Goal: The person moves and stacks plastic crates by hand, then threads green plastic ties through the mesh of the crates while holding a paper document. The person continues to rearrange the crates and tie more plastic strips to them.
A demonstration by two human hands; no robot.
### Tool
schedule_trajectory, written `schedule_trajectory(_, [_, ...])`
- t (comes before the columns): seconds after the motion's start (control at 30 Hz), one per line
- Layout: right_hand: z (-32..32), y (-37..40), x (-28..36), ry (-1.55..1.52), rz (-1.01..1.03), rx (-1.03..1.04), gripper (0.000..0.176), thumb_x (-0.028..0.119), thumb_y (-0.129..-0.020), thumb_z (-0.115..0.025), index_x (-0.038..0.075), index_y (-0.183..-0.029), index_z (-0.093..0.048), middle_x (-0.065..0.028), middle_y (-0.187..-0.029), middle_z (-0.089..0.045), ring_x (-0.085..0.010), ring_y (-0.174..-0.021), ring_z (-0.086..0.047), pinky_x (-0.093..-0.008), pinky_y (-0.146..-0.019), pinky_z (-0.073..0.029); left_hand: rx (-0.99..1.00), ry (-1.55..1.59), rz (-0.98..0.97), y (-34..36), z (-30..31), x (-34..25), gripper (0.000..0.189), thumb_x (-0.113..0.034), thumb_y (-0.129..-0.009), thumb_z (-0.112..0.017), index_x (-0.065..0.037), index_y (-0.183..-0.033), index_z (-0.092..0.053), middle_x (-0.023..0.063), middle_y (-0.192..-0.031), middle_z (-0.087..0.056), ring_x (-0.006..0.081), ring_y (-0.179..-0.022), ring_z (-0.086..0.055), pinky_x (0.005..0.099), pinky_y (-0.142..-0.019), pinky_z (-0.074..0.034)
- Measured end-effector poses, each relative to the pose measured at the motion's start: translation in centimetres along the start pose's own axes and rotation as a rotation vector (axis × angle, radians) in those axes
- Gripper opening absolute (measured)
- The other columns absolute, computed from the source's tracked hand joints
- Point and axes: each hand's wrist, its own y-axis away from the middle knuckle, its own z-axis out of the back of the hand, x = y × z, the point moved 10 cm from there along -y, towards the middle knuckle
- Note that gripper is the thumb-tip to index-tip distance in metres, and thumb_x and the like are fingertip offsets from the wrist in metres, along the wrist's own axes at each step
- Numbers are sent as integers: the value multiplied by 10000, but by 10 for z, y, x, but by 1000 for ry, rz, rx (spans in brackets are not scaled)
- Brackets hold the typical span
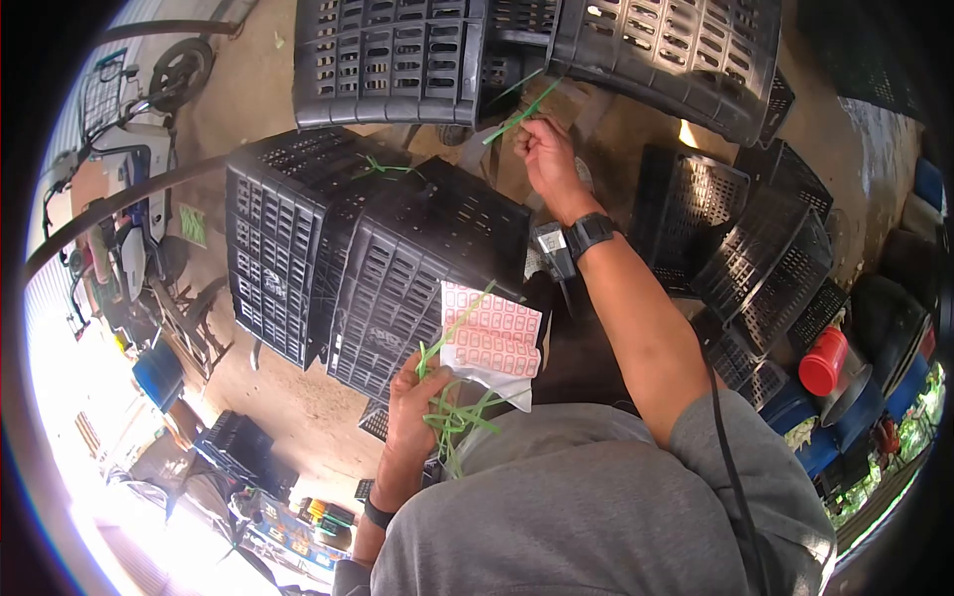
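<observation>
Green strip (519, 116) pinched in right hand (547, 157), slanting just past its fingertips, near crates (651, 83); left hand (405, 405) grips bundle (457, 421).

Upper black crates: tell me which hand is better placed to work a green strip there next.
Right, likely: the right hand pinches a green strip beside those crates; the left hand, farther away, holds a bunch.

Stacked black plastic crates (388, 283) fill an earthen-floored storage or work area. A scooter (139, 164) stands nearby.
</observation>
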Motion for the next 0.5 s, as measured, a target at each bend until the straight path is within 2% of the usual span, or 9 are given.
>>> schedule_trajectory(0.03, [-6,4,4,-2,-2,0,65,99,-774,-617,78,-776,-556,-3,-636,-496,-109,-558,-452,-245,-532,-355,-35,-32,-7,1,1,-2,98,19,-806,-558,-62,-842,-517,-5,-628,-494,63,-480,-472,179,-421,-403])
schedule_trajectory(0.1, [-30,12,20,-46,67,148,106,128,-792,-639,69,-797,-550,-2,-664,-513,-107,-562,-461,-239,-543,-362,6,-20,-6,-1,5,-2,99,21,-804,-557,-61,-847,-521,-3,-633,-503,66,-487,-485,179,-427,-412])
schedule_trajectory(0.13, [-33,19,24,-44,66,148,106,128,-792,-639,69,-797,-550,-2,-664,-513,-107,-562,-461,-239,-543,-362,50,-9,-6,-1,3,-1,101,22,-803,-556,-60,-852,-524,-1,-639,-512,69,-494,-498,179,-434,-420])
schedule_trajectory(0.23, [-22,23,30,79,37,70,149,158,-810,-665,62,-810,-552,-3,-709,-539,-105,-601,-499,-243,-574,-396,-8,3,3,2,-2,-4,109,33,-800,-548,-57,-858,-528,4,-651,-525,72,-503,-515,179,-438,-431])
schedule_trajectory(0.3, [29,23,7,171,-136,-226,158,171,-819,-679,63,-835,-565,-9,-755,-563,-102,-650,-539,-247,-593,-430,18,-13,-8,0,0,-1,118,41,-799,-539,-63,-853,-526,0,-658,-527,70,-498,-514,178,-436,-432])
schedule_trajectory(0.37, [36,14,0,203,-134,-200,141,146,-818,-678,63,-868,-577,-17,-775,-578,-109,-663,-561,-246,-581,-447,23,-17,-4,-2,0,1,121,45,-799,-535,-67,-844,-520,-3,-670,-531,64,-497,-512,178,-428,-429])
schedule_trajectory(0.43, [29,2,-6,141,-84,-79,128,141,-821,-672,64,-874,-584,-18,-761,-585,-115,-637,-563,-241,-558,-449,-9,-28,8,0,-2,2,130,47,-795,-536,-71,-848,-522,-6,-665,-523,64,-494,-508,180,-424,-426])
schedule_trajectory(0.5, [31,-7,-17,94,-104,-79,121,137,-821,-670,63,-870,-587,-15,-754,-586,-117,-636,-565,-241,-563,-452,-22,-39,9,-2,-3,2,139,49,-792,-537,-76,-851,-523,-10,-661,-515,64,-491,-504,182,-420,-424])
